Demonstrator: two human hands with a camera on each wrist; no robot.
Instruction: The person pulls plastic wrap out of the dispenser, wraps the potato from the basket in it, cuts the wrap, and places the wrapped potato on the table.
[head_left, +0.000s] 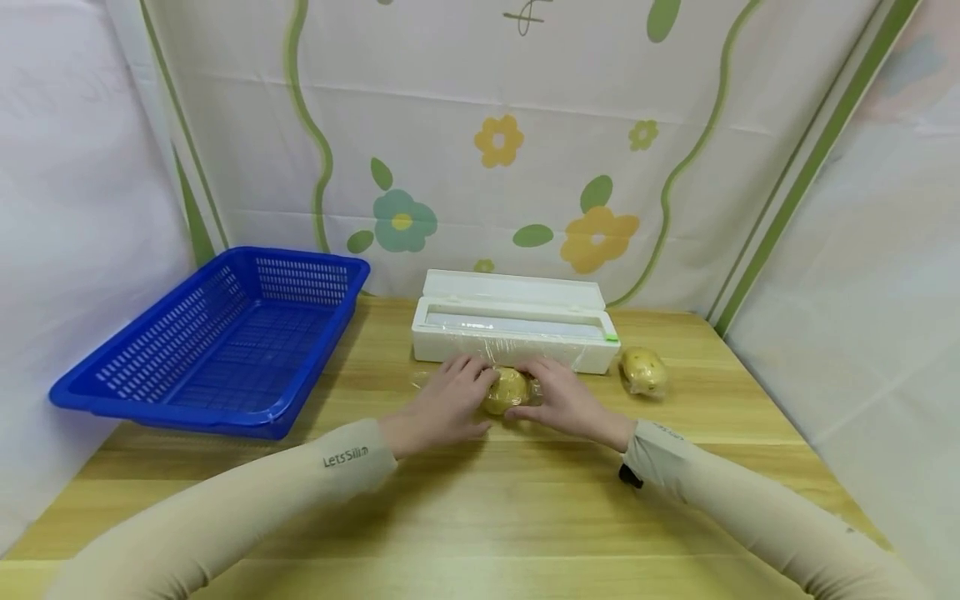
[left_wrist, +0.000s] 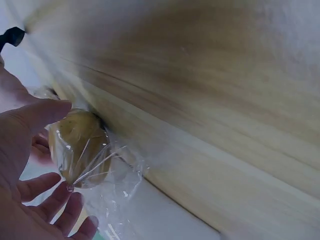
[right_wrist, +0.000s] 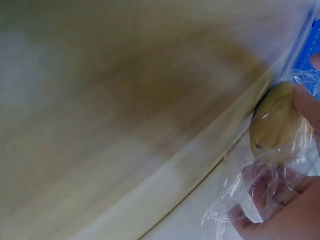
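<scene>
Tabletop [head_left: 495, 517] bears a white box [head_left: 435, 342], roll [head_left: 510, 325] inside, behind the held potato [head_left: 507, 393].

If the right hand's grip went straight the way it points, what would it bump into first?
The rounded yellow potato in clear plastic film. It lies just ahead of the right hand's grip, probably touching it. Past it, the left hand looks next.

Glossy clear plastic film [left_wrist: 125, 167] covers a round yellow potato [head_left: 506, 393]; the far white oblong box [head_left: 442, 344] and left blue slotted basket [head_left: 172, 416] look plastic, the tan tabletop [head_left: 480, 517] wood-grained.
</scene>
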